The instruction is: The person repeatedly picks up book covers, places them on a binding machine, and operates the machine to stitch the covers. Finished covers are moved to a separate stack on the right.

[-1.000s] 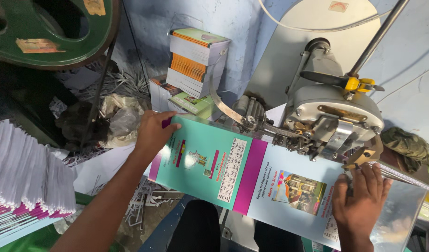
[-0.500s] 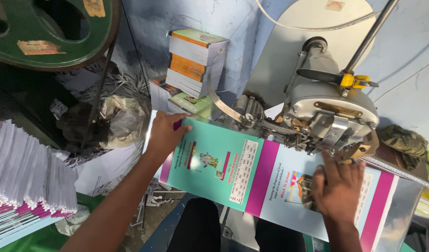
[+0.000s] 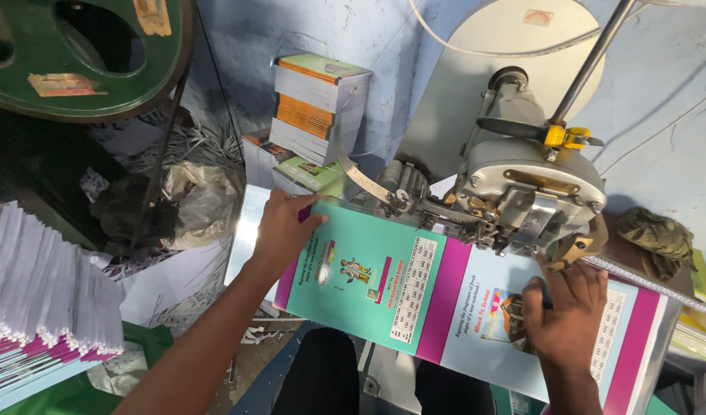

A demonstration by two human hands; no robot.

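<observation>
The grey stitching machine is sitting over the far edge of the work, its head just above the fold of the teal, magenta and pale blue notebook cover that you are spreading flat under it. Your left hand is pressing open-palmed on the cover's teal end, fingers gripping its far edge. Your right hand is lying flat, fingers spread, on the pale blue end, closing on nothing.
</observation>
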